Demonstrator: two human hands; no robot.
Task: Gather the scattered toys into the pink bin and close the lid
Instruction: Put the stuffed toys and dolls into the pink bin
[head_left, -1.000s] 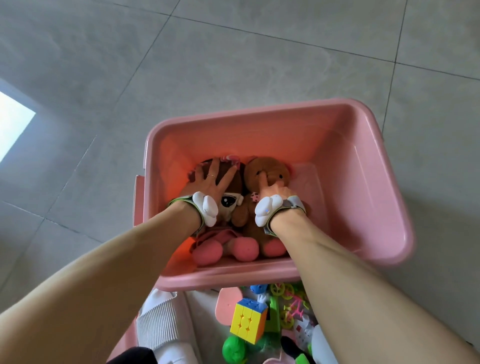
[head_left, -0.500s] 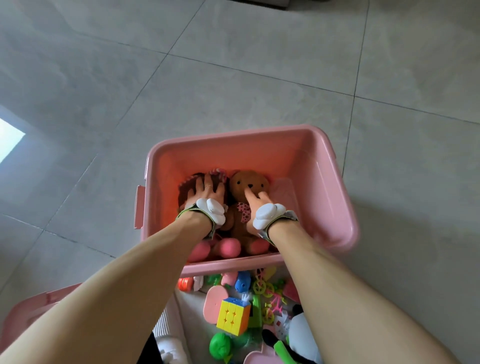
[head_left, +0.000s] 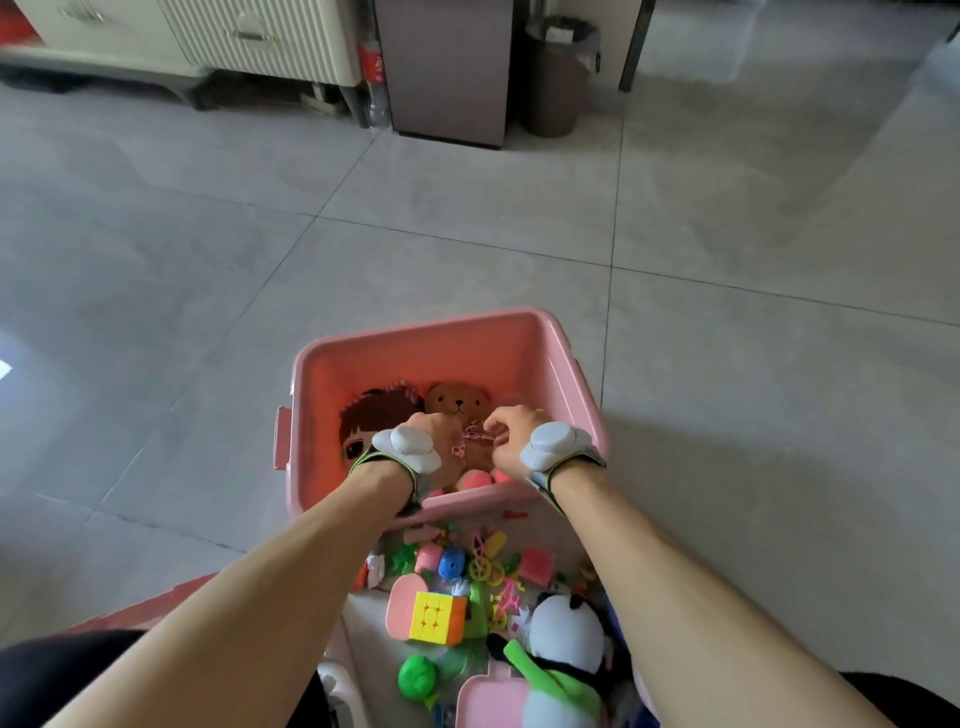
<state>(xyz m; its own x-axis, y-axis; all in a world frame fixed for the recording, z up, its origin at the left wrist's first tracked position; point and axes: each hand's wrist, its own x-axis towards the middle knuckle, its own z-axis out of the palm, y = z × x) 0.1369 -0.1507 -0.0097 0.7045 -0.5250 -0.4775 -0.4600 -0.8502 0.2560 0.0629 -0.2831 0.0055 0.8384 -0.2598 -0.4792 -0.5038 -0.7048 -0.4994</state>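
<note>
The pink bin (head_left: 566, 364) sits open on the grey tiled floor (head_left: 208, 291), just beyond the person's outstretched arms, with no lid on it. Inside, toward the bin's 9 o'clock side, lies a doll (head_left: 374, 421) with dark brown hair, and touching it at its 3 o'clock side is a brown teddy bear (head_left: 457, 402), face up. Both hands reach down into the bin over the two soft toys. The left hand (head_left: 436, 434) is curled, its grip closed over the spot where the doll and bear meet; which toy it holds I cannot tell. The right hand (head_left: 511, 431) is also curled, its fingertips pinching the pink patterned ribbon (head_left: 470, 441) on the bear's chest. Each wrist carries a white strapped device. On the floor at the bin's 6 o'clock side, between the forearms, lies a heap of loose toys: a puzzle cube (head_left: 434, 618) with its yellow face up, a green ball (head_left: 418, 675) at the cube's 6 o'clock, a panda plush (head_left: 566, 636) at the cube's 3 o'clock, and small plastic pieces in pink, blue, yellow and green between the cube and the bin. Far off at 12 o'clock stand a cream cabinet (head_left: 260, 41) and a dark waste bin (head_left: 558, 78).
</note>
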